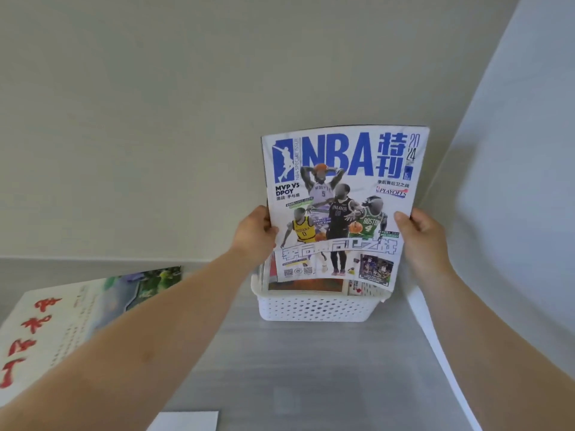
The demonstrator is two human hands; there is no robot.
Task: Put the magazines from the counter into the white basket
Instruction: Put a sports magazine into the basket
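Head view: fingers of left hand (255, 233) and right hand (420, 236) grasp the NBA magazine (339, 188) above the white basket (314, 307); better lower it straight, upright, beside the magazines inside (306, 285).

- A plain indoor room, seemingly a home: smooth off-white walls (155, 104) meet in a corner.
- A grey wood-grain laminate counter (311, 368) runs along them.
- Leisure reading and household storage: a glossy basketball magazine (342, 197) and a white perforated plastic basket (311, 309).
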